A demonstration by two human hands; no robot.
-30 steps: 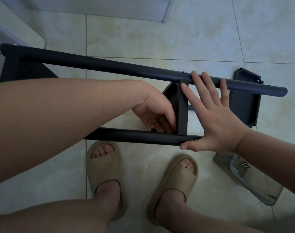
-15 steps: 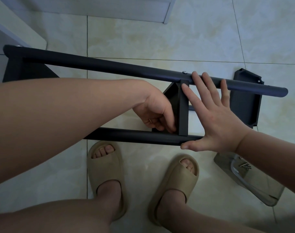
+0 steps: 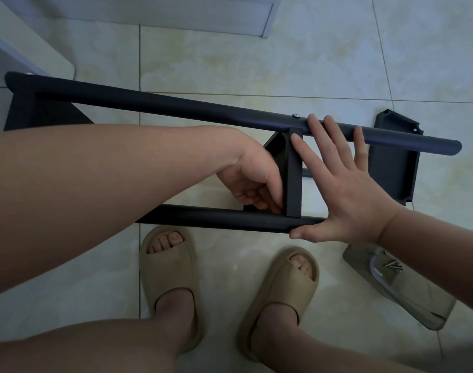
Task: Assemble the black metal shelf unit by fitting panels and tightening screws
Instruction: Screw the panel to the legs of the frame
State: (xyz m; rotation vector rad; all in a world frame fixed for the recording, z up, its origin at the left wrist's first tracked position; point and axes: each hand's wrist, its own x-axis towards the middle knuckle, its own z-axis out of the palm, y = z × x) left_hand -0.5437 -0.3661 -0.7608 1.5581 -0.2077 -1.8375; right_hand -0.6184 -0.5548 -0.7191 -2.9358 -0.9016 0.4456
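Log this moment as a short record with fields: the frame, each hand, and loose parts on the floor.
Frame: cross panel set between far tube and near tube
Fastener: screw head on far tube at the joint
Left grip: fingers curled at cross panel's lower end; what they hold is hidden
Right grip: flat and open, fingers on far tube, thumb at near tube's end
Floor: loose panel at right; clear plastic pack with screws
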